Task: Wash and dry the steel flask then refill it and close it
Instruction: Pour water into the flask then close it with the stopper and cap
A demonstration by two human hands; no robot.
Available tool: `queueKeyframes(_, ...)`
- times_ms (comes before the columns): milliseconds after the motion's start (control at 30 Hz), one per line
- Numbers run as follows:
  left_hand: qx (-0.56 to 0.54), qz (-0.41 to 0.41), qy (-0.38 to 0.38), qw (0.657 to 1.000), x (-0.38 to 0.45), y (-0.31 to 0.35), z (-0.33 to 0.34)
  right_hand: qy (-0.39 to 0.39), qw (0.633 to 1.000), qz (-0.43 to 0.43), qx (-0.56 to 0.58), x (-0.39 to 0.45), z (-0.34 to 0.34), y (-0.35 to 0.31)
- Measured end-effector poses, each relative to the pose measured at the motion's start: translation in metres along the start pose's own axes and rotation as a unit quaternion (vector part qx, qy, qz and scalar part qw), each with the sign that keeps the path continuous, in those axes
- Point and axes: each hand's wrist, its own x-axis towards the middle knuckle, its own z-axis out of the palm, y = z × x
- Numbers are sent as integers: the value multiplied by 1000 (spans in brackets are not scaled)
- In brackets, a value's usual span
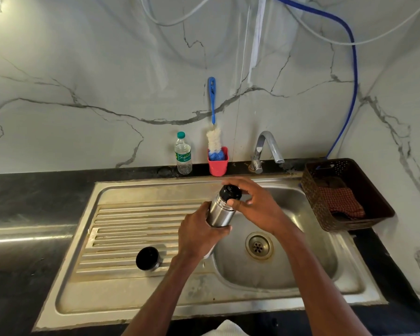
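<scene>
I hold the steel flask [220,212] tilted over the left edge of the sink basin [301,253]. My left hand [199,232] grips its lower body from the left. My right hand [250,202] curls round the black stopper [231,192] at the flask's top, thumb on the neck. The flask's black-lined steel cup lid [148,258] lies apart on the ribbed draining board [131,229]. The tap [267,149] stands behind the basin with no water running.
A plastic water bottle [183,154] and a red holder [218,163] with a blue bottle brush [213,132] stand at the back ledge. A brown basket [349,195] holding a checked cloth [341,201] sits right of the sink. Black counter lies left.
</scene>
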Motion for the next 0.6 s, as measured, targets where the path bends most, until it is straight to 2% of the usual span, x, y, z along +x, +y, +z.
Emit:
queueKeyframes(67,12,7,-10,1000,0,1,1,47,999,13,-22,0,-1,1)
queueKeyframes(200,-7,-6,-6,1000,0,1,2,-31,999,4,28,-4,-8,1)
queueKeyframes(367,3,3,-12,1000,0,-1,5,46,999,4,-8,-1,-2,3)
queueKeyframes(500,-11,-8,-7,1000,1,-3,6,-22,999,-18,34,-2,-5,-3)
queueKeyframes(600,-11,-7,-10,1000,1,-4,6,59,998,-6,-18,2,3,-1)
